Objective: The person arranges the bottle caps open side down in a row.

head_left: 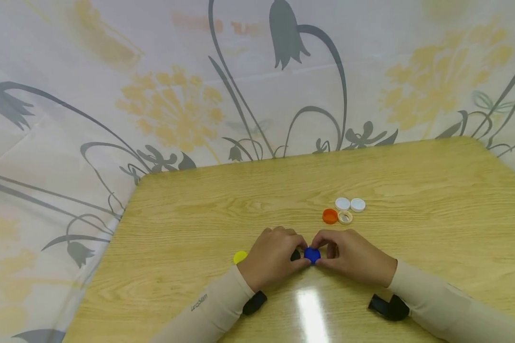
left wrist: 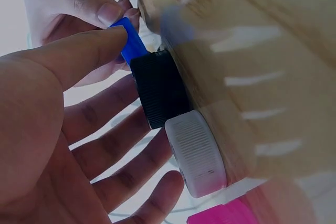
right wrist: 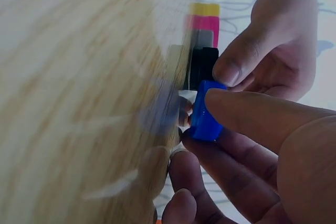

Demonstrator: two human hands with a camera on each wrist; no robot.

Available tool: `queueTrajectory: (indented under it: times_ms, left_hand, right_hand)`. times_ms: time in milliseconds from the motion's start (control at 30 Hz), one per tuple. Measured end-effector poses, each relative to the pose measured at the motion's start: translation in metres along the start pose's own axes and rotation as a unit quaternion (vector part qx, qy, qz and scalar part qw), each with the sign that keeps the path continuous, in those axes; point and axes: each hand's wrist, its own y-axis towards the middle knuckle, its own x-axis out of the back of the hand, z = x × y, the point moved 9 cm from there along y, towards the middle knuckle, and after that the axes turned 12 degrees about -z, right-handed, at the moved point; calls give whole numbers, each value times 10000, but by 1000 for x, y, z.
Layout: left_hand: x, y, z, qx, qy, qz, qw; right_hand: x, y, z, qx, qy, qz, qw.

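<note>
A blue bottle cap (head_left: 312,255) is between both hands, its edge against a black ribbed cap (left wrist: 160,88). My right hand (head_left: 355,253) pinches the blue cap (right wrist: 206,116) between thumb and forefinger, tilted slightly in the right wrist view. From the other side my left hand (head_left: 274,255) has thumb and forefinger at the same cap's rim, the thumb tip pressing on it in the left wrist view. A white ribbed cap (left wrist: 197,153), a pink cap (left wrist: 223,213) and a yellow cap (head_left: 240,257) continue the row under the left hand, which mostly hides them from above.
Beyond the right hand, an orange cap (head_left: 330,216), a cream ring-like cap (head_left: 345,217) and two white caps (head_left: 342,204) sit grouped on the wooden table (head_left: 197,205). Flower-patterned cloth (head_left: 257,95) hangs behind the table's far edge.
</note>
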Motion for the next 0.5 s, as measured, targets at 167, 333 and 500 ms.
queueTrajectory:
  times_ms: [167,333,500]
  left_hand:
    - [1,0,-1,0,95,-60,9999]
    - [1,0,-2,-59,221,-96,9997]
    - [0,-2,-3,-99,296,-71,9995]
  right_hand:
    - [1,0,1,0,-88,-1,10000]
    - [1,1,2,49,-249,6,9997]
    - [1,0,3,78,-342,52,9994]
